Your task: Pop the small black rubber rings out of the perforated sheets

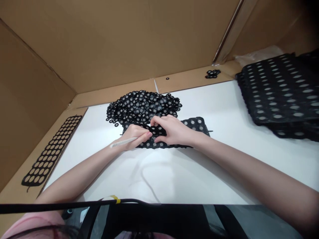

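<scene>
On the smooth white counter (219, 103) lies a black sheet (196, 124) dotted with pale rounds, partly hidden by the hands. Behind it rises a pile of small black-rimmed discs (142, 106). The right hand (171, 129) arches thumb and forefinger apart around dark material; whether it grips is unclear. The left hand (137, 136) has its fingers pinched round a slim white tool (123, 142), its far end hidden.

On my feed I count one left hand (136, 135), one right hand (174, 130), one white pen-like tool (124, 142), one dotted sheet (195, 125), one holed strip (53, 151), one lone ring (166, 78), one disc cluster (212, 73), one disc heap (143, 108), one sheet stack (282, 96), the last three too crowded to number
</scene>
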The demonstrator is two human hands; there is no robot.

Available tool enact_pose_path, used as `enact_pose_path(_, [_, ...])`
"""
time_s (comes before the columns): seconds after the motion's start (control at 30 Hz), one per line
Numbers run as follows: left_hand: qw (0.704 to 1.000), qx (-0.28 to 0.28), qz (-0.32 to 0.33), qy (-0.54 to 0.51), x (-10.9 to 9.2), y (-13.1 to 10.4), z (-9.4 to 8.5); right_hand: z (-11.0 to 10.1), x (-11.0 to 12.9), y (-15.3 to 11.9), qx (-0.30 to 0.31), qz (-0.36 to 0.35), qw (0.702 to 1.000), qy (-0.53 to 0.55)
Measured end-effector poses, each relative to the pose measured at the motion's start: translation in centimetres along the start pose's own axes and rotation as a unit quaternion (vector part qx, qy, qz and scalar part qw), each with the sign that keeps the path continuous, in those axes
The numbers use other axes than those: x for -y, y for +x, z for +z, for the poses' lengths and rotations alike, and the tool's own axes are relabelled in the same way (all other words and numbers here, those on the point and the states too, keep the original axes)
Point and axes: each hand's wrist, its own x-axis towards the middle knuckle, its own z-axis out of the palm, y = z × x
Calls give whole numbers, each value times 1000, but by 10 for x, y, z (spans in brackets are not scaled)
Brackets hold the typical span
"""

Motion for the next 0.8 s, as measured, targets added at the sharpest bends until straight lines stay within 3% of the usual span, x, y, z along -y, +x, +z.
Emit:
enact_pose_path(0.07, [997,-64,-13,-38,-4,-3,0,-3,3,0,14,13,1000,-4])
enact_pose_path(0.13, [993,-86,-13,-77,-10,-4,0,-4,4,1,25,23,999,4])
enact_pose_path(0.33, [994,-19,0,-106,-16,-4,4,-5,0,0,31,43,997,52])
enact_pose_path(0.8, [994,0,14,-105,-11,-1,7,-6,-1,0,31,27,994,103])
